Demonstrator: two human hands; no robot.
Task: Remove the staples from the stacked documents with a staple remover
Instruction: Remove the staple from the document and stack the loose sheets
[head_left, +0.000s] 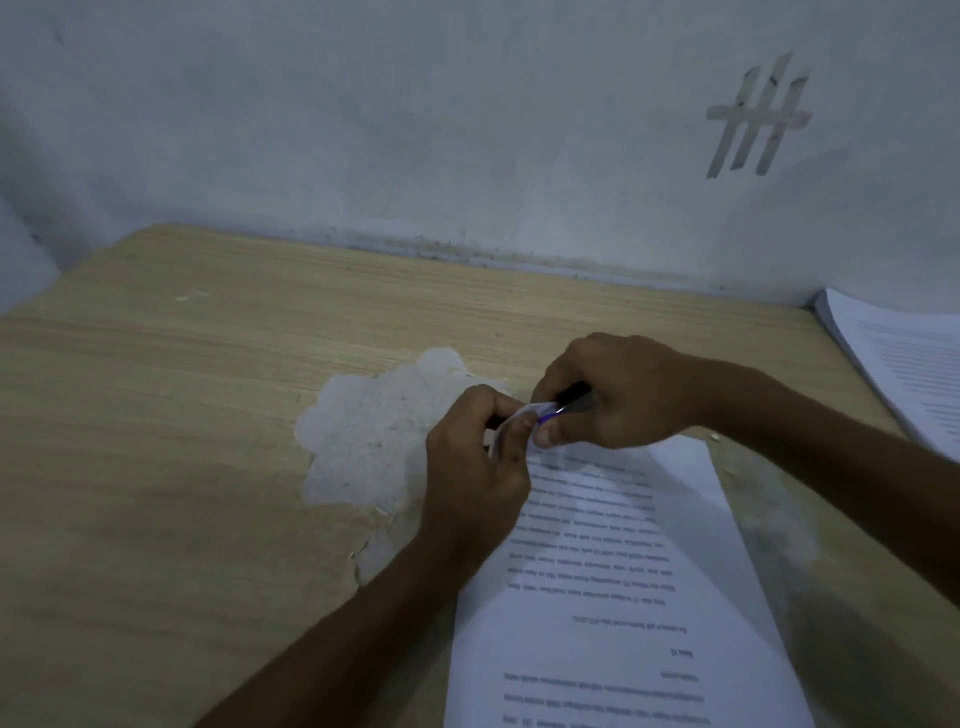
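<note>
1. Two hands meet at the far left corner (521, 412) of the document (623, 571). It lies flat on the tabletop (182, 415) in front of the person, its printed lines upside down to the camera.
2. The left hand (478, 457) has its grip closed on that corner, thumb and fingers pinching the sheets and bending them up off the tabletop.
3. The right hand (618, 395) has its grip wrapped round the staple remover (571, 397). This is a dark tool with a bluish-purple part at its tip, held right against the lifted corner.
4. Judging by this, the work is in the middle of one staple. The tool is at the paper, but the staple is hidden between the fingers, so whether it is out or still fast cannot be told.
5. A second stack (904, 364) of printed sheets lies at the right edge, by the wall and well apart from the hands. Whether it is finished or still waiting cannot be told, and no loose staples can be made out on the tabletop.
6. The document looks white and a few sheets thick, with its edges squared. Only the pinched corner is curled, and the rest is smooth and uncreased in the dim light.
</note>
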